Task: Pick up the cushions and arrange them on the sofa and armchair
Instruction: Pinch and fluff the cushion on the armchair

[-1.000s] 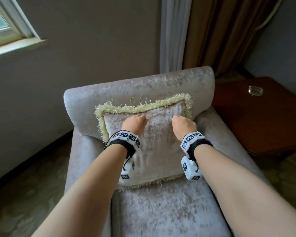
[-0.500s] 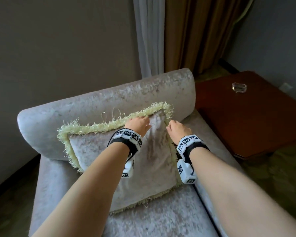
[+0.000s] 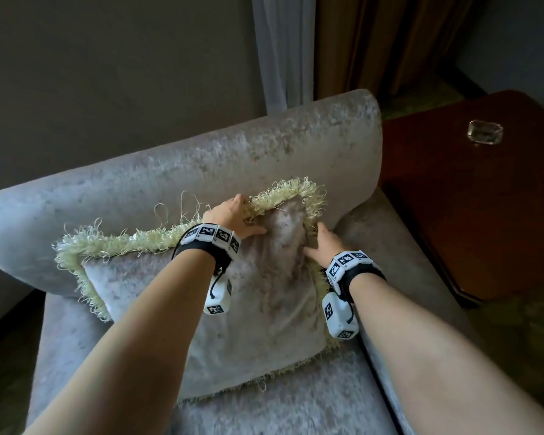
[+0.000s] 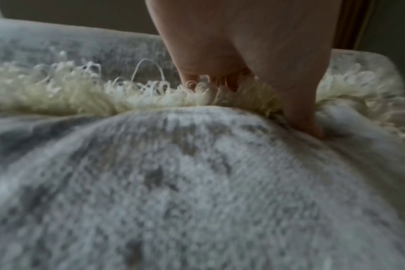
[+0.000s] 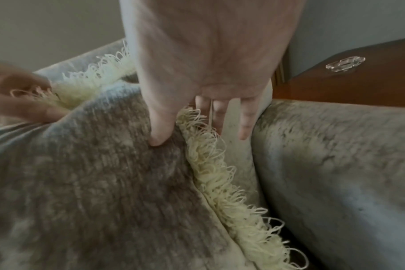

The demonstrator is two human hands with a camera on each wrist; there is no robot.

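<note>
Both hands, the left hand point(image 3: 233, 215) and right hand point(image 3: 322, 248), pinched the fringed cushion point(image 3: 252, 293) at its upper corner, apparently squaring it against the armchair point(image 3: 201, 171) back.

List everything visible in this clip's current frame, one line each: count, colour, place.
cushion: one, grey with pale yellow fringe, leaning on the armchair back
armchair: one, grey plush, under the cushion
side table: one, reddish-brown wood, right of the armchair
glass dish: one, clear, on the side table
curtains: white sheer and brown, behind the armchair
left hand: grips the cushion's top edge
right hand: grips its right edge
</note>
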